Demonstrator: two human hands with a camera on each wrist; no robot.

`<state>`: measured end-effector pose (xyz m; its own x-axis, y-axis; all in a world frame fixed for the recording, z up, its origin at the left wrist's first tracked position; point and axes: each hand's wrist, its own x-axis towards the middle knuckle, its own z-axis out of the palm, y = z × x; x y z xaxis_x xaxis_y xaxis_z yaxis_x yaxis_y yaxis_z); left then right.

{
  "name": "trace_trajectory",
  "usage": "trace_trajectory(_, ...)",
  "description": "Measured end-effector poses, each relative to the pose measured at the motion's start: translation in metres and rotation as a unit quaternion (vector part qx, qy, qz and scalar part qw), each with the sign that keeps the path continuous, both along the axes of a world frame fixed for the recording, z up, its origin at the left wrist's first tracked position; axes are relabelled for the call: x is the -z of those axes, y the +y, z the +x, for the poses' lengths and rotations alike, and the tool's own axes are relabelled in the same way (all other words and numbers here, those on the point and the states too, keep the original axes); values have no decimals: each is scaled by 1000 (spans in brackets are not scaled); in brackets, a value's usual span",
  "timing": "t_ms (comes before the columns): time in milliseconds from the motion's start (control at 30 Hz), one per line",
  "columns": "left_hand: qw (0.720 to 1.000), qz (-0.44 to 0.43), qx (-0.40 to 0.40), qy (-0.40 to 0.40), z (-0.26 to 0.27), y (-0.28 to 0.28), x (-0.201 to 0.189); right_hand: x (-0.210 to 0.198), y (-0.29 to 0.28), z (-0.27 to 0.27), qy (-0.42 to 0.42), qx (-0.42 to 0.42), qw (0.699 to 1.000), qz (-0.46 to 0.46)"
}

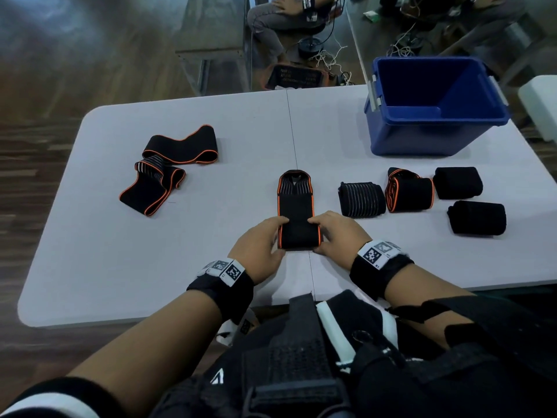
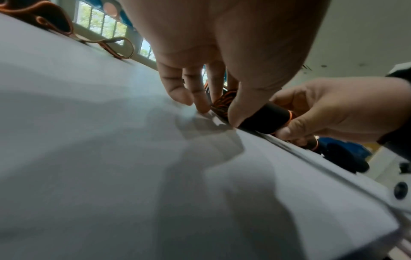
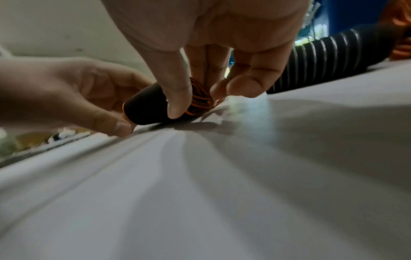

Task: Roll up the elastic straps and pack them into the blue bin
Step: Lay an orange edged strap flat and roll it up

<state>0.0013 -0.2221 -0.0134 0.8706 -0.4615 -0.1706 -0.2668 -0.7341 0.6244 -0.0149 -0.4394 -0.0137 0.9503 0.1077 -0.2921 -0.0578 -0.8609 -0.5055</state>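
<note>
A black elastic strap with orange edges [image 1: 297, 206] lies lengthwise at the table's middle, its near end wound into a roll [image 1: 298, 236]. My left hand [image 1: 265, 239] pinches the roll's left end and my right hand [image 1: 331, 233] pinches its right end. The left wrist view shows the roll [image 2: 264, 117] between my left hand's [image 2: 224, 84] thumb and fingers, and the right wrist view shows the roll [image 3: 149, 105] gripped by my right hand [image 3: 200, 70]. The blue bin [image 1: 437, 107] stands open at the far right with nothing visible inside.
Several finished rolls [image 1: 422, 191] lie in a cluster right of my hands, in front of the bin. One unrolled strap [image 1: 171, 164] lies loosely folded at the table's left. The grey table [image 1: 120, 251] has a seam down its middle. A seated person [image 1: 283, 13] is beyond the far edge.
</note>
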Motion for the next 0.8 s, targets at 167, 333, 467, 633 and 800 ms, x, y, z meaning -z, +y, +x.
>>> trace_trajectory(167, 985, -97, -138, 43, 9, -11, -3, -1, 0, 6, 20, 151, 978, 144)
trace_trajectory(333, 978, -81, -184, 48, 11, -16, -6, 0, 3, 8, 42, 191, 969, 149)
trace_trajectory(467, 977, -75, -189, 64, 9, -13, -1, 1, 5, 7, 59, 192, 970, 140)
trace_trajectory(633, 982, -53, -175, 49, 17, -10, -4, -2, 5, 8, 45, 170, 980, 95)
trace_trajectory(800, 978, -53, -187, 74, 20, -7, -5, -6, 7, 6, 28, 160, 981, 109)
